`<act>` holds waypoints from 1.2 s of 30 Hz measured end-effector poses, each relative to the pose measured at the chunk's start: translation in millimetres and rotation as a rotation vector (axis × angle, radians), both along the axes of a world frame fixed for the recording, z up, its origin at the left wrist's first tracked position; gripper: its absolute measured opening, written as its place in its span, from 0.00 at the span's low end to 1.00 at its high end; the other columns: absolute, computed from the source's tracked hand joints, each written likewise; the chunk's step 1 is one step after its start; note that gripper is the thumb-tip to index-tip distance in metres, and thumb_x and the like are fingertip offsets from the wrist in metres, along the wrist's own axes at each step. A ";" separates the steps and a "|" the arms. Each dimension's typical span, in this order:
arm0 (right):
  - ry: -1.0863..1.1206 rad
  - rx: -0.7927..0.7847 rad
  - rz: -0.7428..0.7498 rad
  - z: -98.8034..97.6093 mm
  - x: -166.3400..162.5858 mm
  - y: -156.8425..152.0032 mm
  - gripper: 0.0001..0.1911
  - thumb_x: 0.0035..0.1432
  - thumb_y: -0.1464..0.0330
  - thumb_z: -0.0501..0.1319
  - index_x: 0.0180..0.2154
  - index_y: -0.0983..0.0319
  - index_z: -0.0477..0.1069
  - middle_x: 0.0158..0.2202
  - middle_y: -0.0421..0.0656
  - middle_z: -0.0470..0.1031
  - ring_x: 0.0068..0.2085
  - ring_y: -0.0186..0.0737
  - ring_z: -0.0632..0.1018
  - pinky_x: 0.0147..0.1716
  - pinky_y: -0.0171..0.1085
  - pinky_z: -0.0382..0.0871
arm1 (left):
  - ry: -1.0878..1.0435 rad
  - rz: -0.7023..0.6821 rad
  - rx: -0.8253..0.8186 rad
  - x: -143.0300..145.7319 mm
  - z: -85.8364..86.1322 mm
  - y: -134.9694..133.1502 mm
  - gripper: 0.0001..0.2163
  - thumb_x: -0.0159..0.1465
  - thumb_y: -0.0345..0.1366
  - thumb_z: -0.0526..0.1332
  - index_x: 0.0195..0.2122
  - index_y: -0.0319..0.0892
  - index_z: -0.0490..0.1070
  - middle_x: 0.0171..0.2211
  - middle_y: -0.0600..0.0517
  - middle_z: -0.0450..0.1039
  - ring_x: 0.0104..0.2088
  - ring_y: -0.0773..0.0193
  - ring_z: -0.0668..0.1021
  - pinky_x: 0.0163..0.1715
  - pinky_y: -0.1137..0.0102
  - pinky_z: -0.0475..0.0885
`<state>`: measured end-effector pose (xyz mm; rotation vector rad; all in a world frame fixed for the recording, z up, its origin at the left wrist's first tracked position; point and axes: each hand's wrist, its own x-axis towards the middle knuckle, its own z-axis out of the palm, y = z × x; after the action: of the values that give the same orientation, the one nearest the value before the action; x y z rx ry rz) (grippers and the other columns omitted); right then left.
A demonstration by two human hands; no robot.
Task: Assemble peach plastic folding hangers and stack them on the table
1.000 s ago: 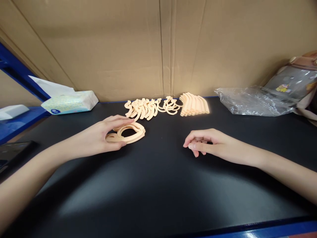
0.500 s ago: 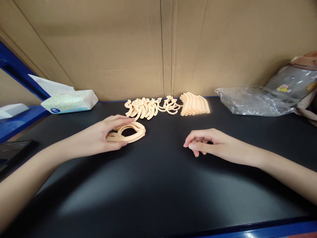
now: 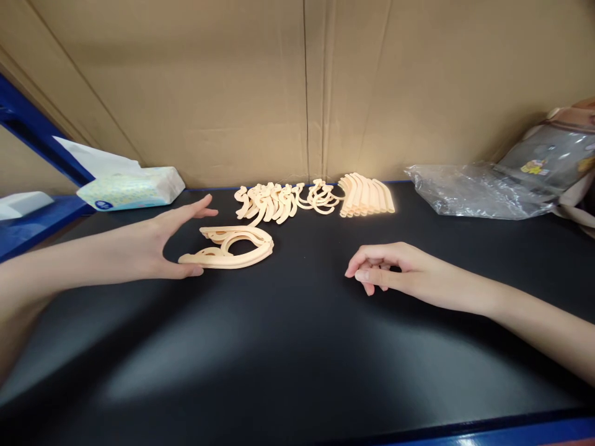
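Black tabletop: read as a clock from its middle, with 12 at the far side; stretches broad and smooth from between the hands down to 6.
Folded pale pieces: lie on the tabletop toward 10, well in from the far edge; rounded at the right end, parted into two arms at the left.
Left hand: opened wide toward 9, with thumb and fingers to either side of those arms; gripping nothing; cannot tell whether touching at the thumb tip.
Right hand: loosely half-curled toward 3, gripping nothing visible; well apart from the folded pale pieces, with open surface between.
Hooked pieces: heaped between 11 and 12, near the far edge.
Curved tubes: lined up side by side at 1.
Far edge: trimmed blue, backed by cardboard.
Clear bag: flattened at 2, well apart from the curved tubes.
Tissue pack: set at 10, beyond the left hand.
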<state>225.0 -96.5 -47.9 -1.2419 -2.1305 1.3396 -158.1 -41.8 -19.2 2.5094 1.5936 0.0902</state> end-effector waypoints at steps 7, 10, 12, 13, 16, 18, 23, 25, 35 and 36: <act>0.008 -0.007 0.000 -0.1 0.9 -0.4 0.17 0.63 0.54 0.55 0.40 0.59 0.72 0.28 0.38 0.72 0.31 0.32 0.69 0.31 0.33 0.60 | -0.021 0.038 0.004 3.4 -13.6 -2.1 0.38 0.58 0.47 0.52 0.68 0.46 0.39 0.59 0.55 0.65 0.50 0.54 0.74 0.52 0.64 0.65; 0.000 -0.007 0.000 0.4 0.6 -0.3 0.17 0.63 0.54 0.55 0.40 0.59 0.72 0.28 0.38 0.72 0.30 0.33 0.69 0.31 0.34 0.61 | 0.017 0.037 -0.039 5.4 -8.1 -1.6 0.37 0.59 0.42 0.52 0.68 0.44 0.38 0.59 0.54 0.65 0.49 0.55 0.74 0.50 0.66 0.66; -0.011 -0.008 -0.003 0.7 0.1 -0.2 0.17 0.62 0.54 0.55 0.40 0.59 0.72 0.28 0.38 0.73 0.30 0.33 0.69 0.31 0.34 0.61 | 0.047 0.032 -0.088 6.6 -3.5 -1.3 0.38 0.59 0.41 0.53 0.68 0.44 0.36 0.60 0.53 0.63 0.49 0.55 0.74 0.47 0.68 0.68; -0.013 -0.009 -0.003 0.8 0.0 -0.2 0.17 0.62 0.54 0.55 0.40 0.59 0.72 0.29 0.39 0.73 0.30 0.33 0.69 0.31 0.34 0.61 | 0.057 0.028 -0.109 7.2 -1.7 -1.3 0.38 0.59 0.41 0.53 0.68 0.44 0.36 0.60 0.52 0.63 0.48 0.55 0.74 0.46 0.69 0.68; -0.014 -0.008 -0.001 0.8 -0.3 -0.2 0.17 0.62 0.54 0.55 0.40 0.59 0.72 0.29 0.39 0.73 0.30 0.34 0.69 0.31 0.34 0.60 | 0.056 0.030 -0.106 7.8 -0.8 -1.8 0.39 0.58 0.42 0.54 0.68 0.45 0.36 0.60 0.52 0.63 0.47 0.55 0.75 0.44 0.69 0.69; -0.011 -0.007 0.000 0.7 -0.2 -0.3 0.17 0.62 0.54 0.55 0.40 0.59 0.72 0.29 0.39 0.72 0.31 0.34 0.69 0.31 0.34 0.60 | 0.035 0.031 -0.063 6.7 -3.9 -1.6 0.38 0.58 0.42 0.53 0.68 0.44 0.38 0.59 0.53 0.65 0.48 0.55 0.75 0.46 0.68 0.69; -0.016 -0.003 0.000 1.4 -0.4 -0.4 0.18 0.62 0.54 0.54 0.40 0.60 0.72 0.28 0.39 0.72 0.30 0.34 0.69 0.31 0.35 0.61 | 0.002 0.007 0.010 1.1 -12.6 0.3 0.37 0.59 0.44 0.53 0.68 0.43 0.42 0.57 0.54 0.67 0.49 0.55 0.74 0.50 0.67 0.67; -0.017 -0.003 -0.001 1.9 -0.8 -0.5 0.17 0.62 0.54 0.54 0.40 0.60 0.72 0.28 0.39 0.72 0.30 0.33 0.69 0.31 0.34 0.61 | -0.002 0.006 0.020 0.0 -13.4 0.7 0.36 0.59 0.45 0.53 0.67 0.43 0.43 0.56 0.54 0.68 0.48 0.55 0.74 0.50 0.67 0.67; -0.004 0.000 0.003 1.6 0.0 -0.4 0.17 0.62 0.54 0.54 0.39 0.60 0.72 0.28 0.39 0.73 0.30 0.33 0.69 0.31 0.34 0.60 | 0.009 0.037 -0.047 3.5 -8.7 -3.9 0.37 0.58 0.42 0.52 0.68 0.46 0.39 0.60 0.53 0.64 0.51 0.51 0.73 0.48 0.64 0.68; -0.004 0.000 0.003 1.7 0.0 -0.3 0.17 0.62 0.54 0.54 0.39 0.60 0.72 0.28 0.39 0.73 0.30 0.33 0.69 0.31 0.34 0.60 | 0.008 0.031 -0.060 2.6 -8.4 -4.0 0.37 0.58 0.41 0.52 0.68 0.47 0.38 0.61 0.53 0.61 0.52 0.51 0.73 0.49 0.63 0.69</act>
<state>225.0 -96.9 -46.2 -1.2425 -2.1360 1.3393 -155.5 -45.9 -27.6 2.4432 1.6143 0.0348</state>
